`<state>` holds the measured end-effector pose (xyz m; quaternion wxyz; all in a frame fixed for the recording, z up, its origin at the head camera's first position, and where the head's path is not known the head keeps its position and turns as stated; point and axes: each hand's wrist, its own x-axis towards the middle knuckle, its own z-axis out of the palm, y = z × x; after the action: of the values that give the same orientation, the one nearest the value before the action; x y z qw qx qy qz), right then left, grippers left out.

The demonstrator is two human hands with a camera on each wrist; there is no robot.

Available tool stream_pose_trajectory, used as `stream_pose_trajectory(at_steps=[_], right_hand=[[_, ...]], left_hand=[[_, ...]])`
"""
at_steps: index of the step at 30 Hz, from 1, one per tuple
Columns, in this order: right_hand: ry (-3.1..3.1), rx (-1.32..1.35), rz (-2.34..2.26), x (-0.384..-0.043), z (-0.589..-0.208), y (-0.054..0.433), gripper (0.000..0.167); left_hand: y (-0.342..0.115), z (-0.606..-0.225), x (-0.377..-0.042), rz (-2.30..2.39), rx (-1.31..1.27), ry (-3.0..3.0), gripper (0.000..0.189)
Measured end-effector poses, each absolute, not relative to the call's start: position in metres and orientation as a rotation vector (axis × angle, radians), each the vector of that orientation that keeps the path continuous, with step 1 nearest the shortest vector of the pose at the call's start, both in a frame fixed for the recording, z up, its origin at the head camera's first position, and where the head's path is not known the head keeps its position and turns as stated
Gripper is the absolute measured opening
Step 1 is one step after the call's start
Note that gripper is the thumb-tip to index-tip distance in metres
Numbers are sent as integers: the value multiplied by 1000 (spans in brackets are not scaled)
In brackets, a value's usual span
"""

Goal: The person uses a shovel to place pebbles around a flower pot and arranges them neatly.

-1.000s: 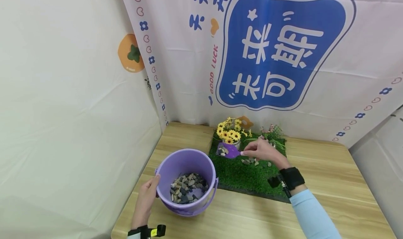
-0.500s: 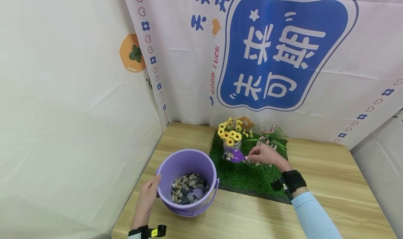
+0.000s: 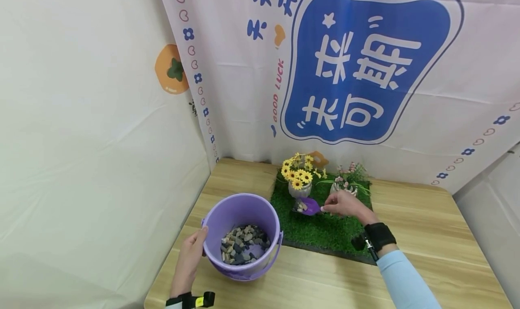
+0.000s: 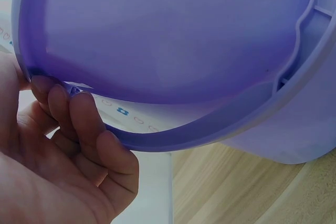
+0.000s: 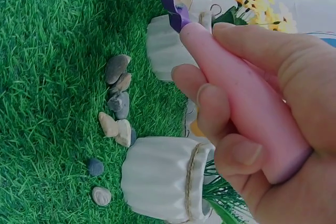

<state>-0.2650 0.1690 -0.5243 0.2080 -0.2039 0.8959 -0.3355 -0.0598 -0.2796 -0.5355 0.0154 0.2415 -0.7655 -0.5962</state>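
Observation:
My left hand [image 3: 190,254] grips the rim of a purple bucket [image 3: 233,213], fingers curled against the rim's underside in the left wrist view. Grey and tan pebbles [image 3: 243,242] cover much of the bucket's floor. My right hand [image 3: 345,204] holds a small shovel by its pink handle [image 5: 244,95]. Its purple blade [image 3: 311,206] carries several pebbles [image 3: 301,205] over green artificial turf [image 3: 321,232], in front of the yellow flowers' pot. More pebbles [image 5: 118,100] lie in a rough line on the turf, seen in the right wrist view. Whether the blade touches the turf, I cannot tell.
A white pot [image 3: 299,189] of yellow flowers [image 3: 297,172] stands at the turf's back left. Another white pot [image 5: 163,178], with pink flowers [image 3: 344,173], is by my right hand. Behind the wooden table [image 3: 422,236] hangs a printed cloth [image 3: 243,92].
My right hand has moved the loaded shovel rightward and down, from beside the yellow flowers to in front of their pot. My left hand and the bucket have stayed put.

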Motion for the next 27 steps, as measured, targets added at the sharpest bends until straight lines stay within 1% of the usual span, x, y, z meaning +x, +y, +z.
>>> stream_pose_trajectory(at_steps=[7,16,27], right_hand=[[2519,-548,-895,-265,-528,174,17],[2518,-585,-896,-268,-530,180,13],[2519,-513,-864,-267,-533,184,16]], left_hand=[[-280,-537,-59,-1851,757,-2380,57],[-280,-535,-60,-1851,749,-2385,57],[-280,-537,-61,-1855,768,-2376,58]])
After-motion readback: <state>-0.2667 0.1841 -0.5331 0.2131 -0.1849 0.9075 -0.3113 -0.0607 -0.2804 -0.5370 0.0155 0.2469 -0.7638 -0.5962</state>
